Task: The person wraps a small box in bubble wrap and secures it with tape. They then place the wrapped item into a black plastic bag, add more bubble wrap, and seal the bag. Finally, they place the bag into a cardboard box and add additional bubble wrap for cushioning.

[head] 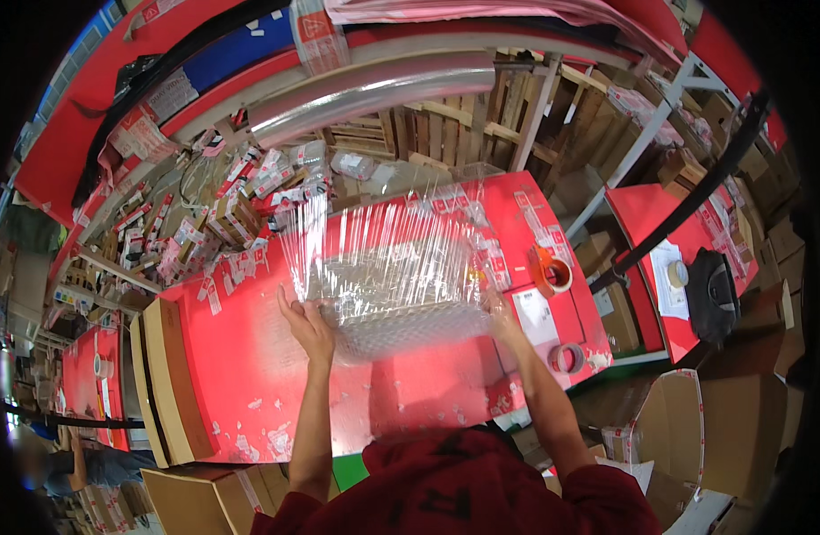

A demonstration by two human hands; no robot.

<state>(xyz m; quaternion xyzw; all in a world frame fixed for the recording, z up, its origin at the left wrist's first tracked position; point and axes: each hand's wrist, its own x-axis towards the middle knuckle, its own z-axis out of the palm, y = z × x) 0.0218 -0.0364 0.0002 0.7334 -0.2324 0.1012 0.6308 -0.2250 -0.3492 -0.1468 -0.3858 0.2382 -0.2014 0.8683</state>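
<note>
Between my hands is a package in clear bubble wrap (410, 328), held just above or on the red tabletop (249, 374); which of the two I cannot tell. Creased clear plastic film (390, 234) stretches from its far side toward the back of the table. My left hand (309, 328) grips the left end, with one finger pointing away from the package. At the right end, my right hand (503, 321) holds the wrap, partly blurred and covered by film. What lies inside the wrap is indistinct.
A large film roll (376, 93) is mounted beyond the table. On the right are an orange tape dispenser (550, 271), a printed sheet (534, 317) and a tape roll (567, 358). A cardboard box (172, 381) stands left. Taped parcels (236, 217) pile up behind; a person (82, 461) is lower left.
</note>
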